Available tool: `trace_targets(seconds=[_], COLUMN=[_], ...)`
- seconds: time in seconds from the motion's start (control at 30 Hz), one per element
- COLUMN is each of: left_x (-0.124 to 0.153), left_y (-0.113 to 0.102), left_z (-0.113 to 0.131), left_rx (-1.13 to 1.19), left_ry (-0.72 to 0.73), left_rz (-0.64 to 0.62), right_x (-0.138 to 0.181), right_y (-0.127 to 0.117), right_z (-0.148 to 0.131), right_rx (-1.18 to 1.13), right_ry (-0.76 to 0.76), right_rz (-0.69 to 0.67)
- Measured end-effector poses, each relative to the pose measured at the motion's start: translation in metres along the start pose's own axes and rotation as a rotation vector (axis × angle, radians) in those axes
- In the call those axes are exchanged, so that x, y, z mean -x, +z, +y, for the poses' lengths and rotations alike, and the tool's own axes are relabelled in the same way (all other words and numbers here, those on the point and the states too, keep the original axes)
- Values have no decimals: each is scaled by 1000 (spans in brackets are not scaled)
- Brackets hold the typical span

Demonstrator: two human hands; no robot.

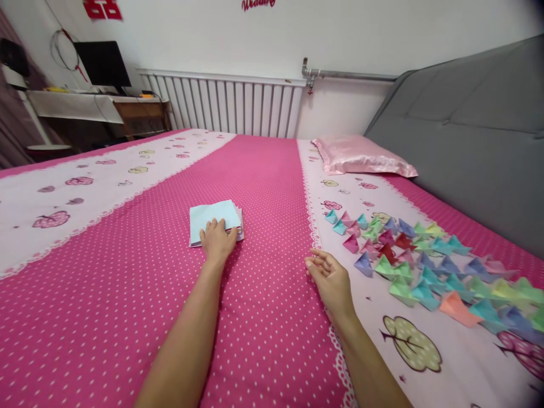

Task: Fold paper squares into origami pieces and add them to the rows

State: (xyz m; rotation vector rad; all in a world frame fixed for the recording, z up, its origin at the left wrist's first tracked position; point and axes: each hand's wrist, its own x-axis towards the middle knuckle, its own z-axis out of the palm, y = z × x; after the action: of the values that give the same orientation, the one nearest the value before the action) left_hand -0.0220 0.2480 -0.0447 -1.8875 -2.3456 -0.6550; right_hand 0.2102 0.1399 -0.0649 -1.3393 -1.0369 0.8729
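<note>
A small stack of coloured paper sheets (204,217) lies on the pink dotted part of the bed, with a light blue sheet on top. My left hand (217,241) grips the stack's near right part, fingers over the blue sheet and thumb at the right edge. Beside the white lace border, my right hand (334,283) hovers with fingers loosely bent and apart, nothing seen in them. To its right stand several rows of folded paper boats (425,279) in blue, green, pink, red, purple, yellow and orange.
A pink satin pillow (361,156) lies by the grey headboard (463,124). Behind the bed is a white radiator (229,105) with a pipe (352,75). On the far left, a desk (80,106) holds a monitor (102,65).
</note>
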Motion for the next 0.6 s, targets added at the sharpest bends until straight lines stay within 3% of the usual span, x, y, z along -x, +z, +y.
trace_targets(seconds=[0.6], left_x=[0], left_y=[-2], left_z=[0], left_rx=[-5], left_ry=[-1], left_rz=[-20], right_x=[0], right_y=[0], right_z=[-1], right_rx=[22], right_ry=[7], right_rz=[-16])
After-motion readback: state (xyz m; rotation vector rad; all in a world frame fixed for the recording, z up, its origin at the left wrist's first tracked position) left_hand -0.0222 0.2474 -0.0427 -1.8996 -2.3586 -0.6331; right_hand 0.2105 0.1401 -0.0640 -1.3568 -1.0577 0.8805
